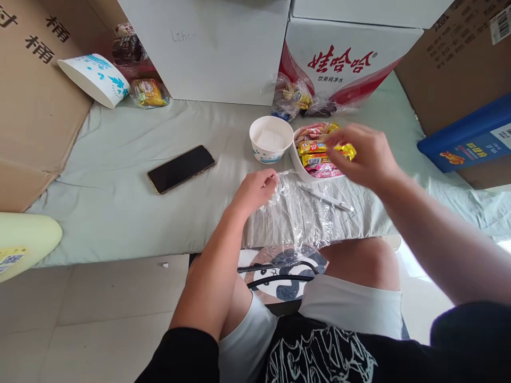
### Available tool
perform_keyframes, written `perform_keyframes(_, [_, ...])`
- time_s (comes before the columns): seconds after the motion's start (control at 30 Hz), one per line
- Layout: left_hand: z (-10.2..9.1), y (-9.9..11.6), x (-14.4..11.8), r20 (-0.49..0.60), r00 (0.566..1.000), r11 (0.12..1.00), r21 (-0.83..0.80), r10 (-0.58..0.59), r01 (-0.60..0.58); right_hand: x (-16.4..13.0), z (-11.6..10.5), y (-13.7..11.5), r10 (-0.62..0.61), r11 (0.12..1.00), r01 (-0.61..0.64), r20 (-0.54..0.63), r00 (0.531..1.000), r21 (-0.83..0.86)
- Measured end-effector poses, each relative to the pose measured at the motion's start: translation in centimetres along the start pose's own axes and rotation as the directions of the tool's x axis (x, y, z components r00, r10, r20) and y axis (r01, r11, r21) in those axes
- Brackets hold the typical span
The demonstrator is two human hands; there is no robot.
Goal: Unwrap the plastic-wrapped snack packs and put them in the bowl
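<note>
My right hand (365, 154) hovers over a white paper bowl (296, 158) filled with wrapped snacks and pinches a yellow snack packet (319, 148) lying on top. My left hand (255, 189) grips the upper edge of a clear plastic bag (297, 213) spread on the pale green sheet (120, 202) in front of my knees. Just left of the snack bowl stands a second white paper bowl (270, 139), holding only something white inside. A white pen (329, 200) lies on the plastic bag below my right hand.
A black phone (181, 168) lies on the sheet to the left. A tipped paper bowl (96, 80) and snack bags (148, 93) sit at the back left. Cardboard boxes (343, 58) line the back; more bagged snacks (293, 98) lean there. A blue box (471, 138) is right.
</note>
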State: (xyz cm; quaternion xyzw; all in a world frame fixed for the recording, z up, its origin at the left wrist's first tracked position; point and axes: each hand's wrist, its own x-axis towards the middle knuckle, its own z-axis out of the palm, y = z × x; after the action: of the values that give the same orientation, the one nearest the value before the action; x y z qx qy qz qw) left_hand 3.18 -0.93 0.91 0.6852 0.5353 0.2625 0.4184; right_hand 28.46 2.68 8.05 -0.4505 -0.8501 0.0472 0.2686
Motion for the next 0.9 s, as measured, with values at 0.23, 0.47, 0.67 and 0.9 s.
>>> perform_keyframes(0.23, [-2.1, -0.8, -1.3, 0.069, 0.997, 0.967, -0.254, 0.023, -0.004, -10.1, 7.1, -3.3, 0.471, 0.880, -0.445, -0.198, 0.859, 0.163])
perform_keyframes(0.47, [-3.3, -2.3, -2.7, 0.194, 0.981, 0.900, -0.426, -0.007, 0.091, -10.5, 9.7, -2.4, 0.553, 0.827, -0.538, -0.065, 0.831, 0.164])
perform_keyframes(0.67, [-4.2, -2.8, -3.1, 0.151, 0.988, 0.903, -0.421, -0.020, 0.082, -10.5, 8.8, -2.7, 0.605, 0.687, -0.487, -0.054, 0.794, 0.540])
perform_keyframes(0.9, [-3.3, -4.0, -3.1, 0.001, 0.992, 0.986, -0.117, -0.122, 0.122, -10.3, 6.0, -2.4, 0.675, 0.635, -0.461, -0.154, 0.722, 0.619])
